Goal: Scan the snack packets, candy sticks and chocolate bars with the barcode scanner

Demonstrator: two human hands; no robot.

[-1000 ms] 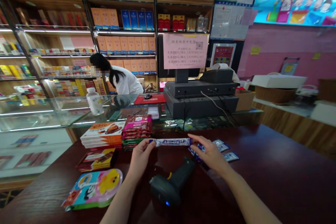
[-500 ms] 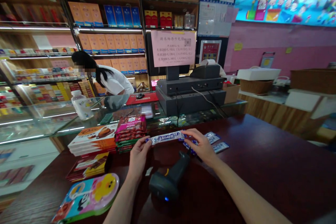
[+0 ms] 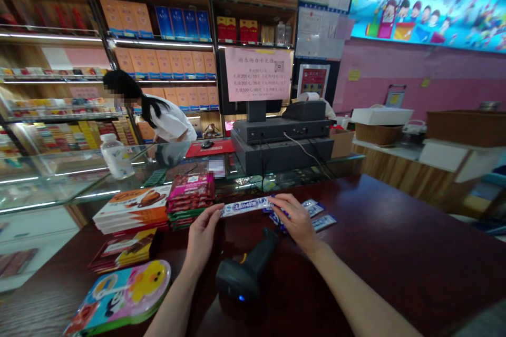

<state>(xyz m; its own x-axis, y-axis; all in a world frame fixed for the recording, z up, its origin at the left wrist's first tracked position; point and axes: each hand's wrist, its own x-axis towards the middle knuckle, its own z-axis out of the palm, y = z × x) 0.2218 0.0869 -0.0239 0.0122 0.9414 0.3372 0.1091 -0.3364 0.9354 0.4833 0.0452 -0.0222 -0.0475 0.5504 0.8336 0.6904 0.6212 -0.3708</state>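
Both hands hold a long blue-and-white candy stick pack [image 3: 245, 206] level above the dark wooden counter [image 3: 395, 253]. My left hand [image 3: 201, 234] pinches its left end. My right hand [image 3: 294, 221] pinches its right end, over several small blue-and-white sachets [image 3: 322, 220] lying on the counter. A black barcode scanner [image 3: 247, 268] with a blue light lies just below the pack, between my forearms.
Left of my hands are a stack of orange snack boxes [image 3: 132, 209], magenta packs [image 3: 190, 195], dark chocolate bars [image 3: 122, 247] and a colourful duck-print pack [image 3: 122, 295]. Behind stand a glass display case [image 3: 59, 179] with a bottle [image 3: 116, 155], a till machine [image 3: 280, 139] and a person in white [image 3: 164, 118].
The candy pack has sunk a little toward the counter and tilted slightly, still held at both ends. The view has shifted right, so everything sits further left.
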